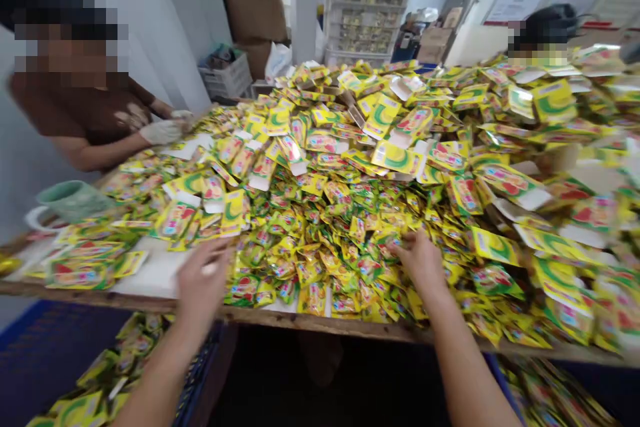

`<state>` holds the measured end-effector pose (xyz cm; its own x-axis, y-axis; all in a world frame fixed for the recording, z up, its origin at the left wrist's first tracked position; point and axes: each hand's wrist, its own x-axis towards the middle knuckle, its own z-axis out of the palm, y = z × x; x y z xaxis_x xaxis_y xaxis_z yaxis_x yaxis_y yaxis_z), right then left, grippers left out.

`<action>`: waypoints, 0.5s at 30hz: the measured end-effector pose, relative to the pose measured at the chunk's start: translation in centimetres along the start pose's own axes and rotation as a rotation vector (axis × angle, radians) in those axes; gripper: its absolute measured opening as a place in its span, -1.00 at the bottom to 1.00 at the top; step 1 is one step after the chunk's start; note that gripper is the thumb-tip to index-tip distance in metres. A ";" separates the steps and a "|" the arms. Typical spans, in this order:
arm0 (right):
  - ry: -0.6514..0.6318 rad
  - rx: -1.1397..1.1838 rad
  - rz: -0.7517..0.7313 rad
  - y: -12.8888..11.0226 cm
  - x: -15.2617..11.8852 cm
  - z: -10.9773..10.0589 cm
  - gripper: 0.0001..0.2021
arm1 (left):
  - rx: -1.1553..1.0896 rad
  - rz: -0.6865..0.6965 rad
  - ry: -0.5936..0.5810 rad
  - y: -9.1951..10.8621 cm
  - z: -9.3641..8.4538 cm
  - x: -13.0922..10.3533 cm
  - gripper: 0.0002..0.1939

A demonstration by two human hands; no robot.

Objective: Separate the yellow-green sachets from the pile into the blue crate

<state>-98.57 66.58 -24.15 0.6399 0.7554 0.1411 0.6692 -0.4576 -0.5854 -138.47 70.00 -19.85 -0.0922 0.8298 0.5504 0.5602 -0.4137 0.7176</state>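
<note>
My left hand (200, 277), smeared by motion, is over the table's front edge, beside a yellow and green flat box (234, 212). Its fingers curl, but the blur hides whether they hold anything. My right hand (423, 263) reaches into a heap of small shiny packets (310, 263) in yellow, green and red. Its fingers are bent together among the packets, and what is at their tips cannot be made out. Many printed flat boxes (393, 157) with white open flaps lie piled behind the packets.
At the left are a green mug (73, 203) and stacked boxes (83, 265). A gloved co-worker (95, 107) stands by the table; another head shows behind the heap. Blue crates (37, 330) with filled boxes sit below the wooden edge (325, 321). Clear bins (373, 7) rise behind.
</note>
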 end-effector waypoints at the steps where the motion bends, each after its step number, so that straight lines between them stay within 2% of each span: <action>1: 0.026 -0.065 -0.043 -0.1 -0.2 0.4 -0.72 | -0.005 0.077 -0.019 0.6 2.8 1.8 -0.90; 3: 0.089 -0.153 -0.201 -0.2 -0.9 0.9 -0.77 | 0.000 0.217 -0.083 1.9 8.0 6.3 -0.84; 4: 0.117 -0.168 -0.297 -0.2 -1.4 1.1 -0.79 | 0.026 0.280 -0.061 2.6 10.2 8.8 -0.81; 5: 0.132 -0.165 -0.384 -0.3 -1.8 1.3 -0.81 | 0.084 0.336 -0.045 3.3 12.0 11.2 -0.76; 7: 0.103 -0.123 -0.499 -0.3 -2.9 1.6 -0.86 | 0.253 0.407 -0.042 4.3 14.4 15.3 -0.64; 9: 0.052 -0.066 -0.540 -0.4 -3.7 1.8 -0.88 | 0.415 0.464 -0.179 5.1 15.3 18.3 -0.58; 12: -0.028 0.003 -0.554 -0.6 -4.8 1.5 -0.92 | 0.507 0.579 -0.496 5.8 14.8 20.3 -0.70; 14: -0.099 0.042 -0.520 -0.6 -5.3 1.0 -0.92 | 0.461 0.613 -0.549 6.1 13.5 20.5 -0.83; 15: -0.087 0.036 -0.505 -0.6 -5.4 0.8 -0.92 | 0.387 0.580 -0.490 5.9 12.7 20.4 -0.83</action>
<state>-102.77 63.21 -25.21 0.2055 0.9151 0.3470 0.8724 -0.0106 -0.4887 -126.55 89.24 -9.82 0.6129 0.6317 0.4747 0.6591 -0.7401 0.1339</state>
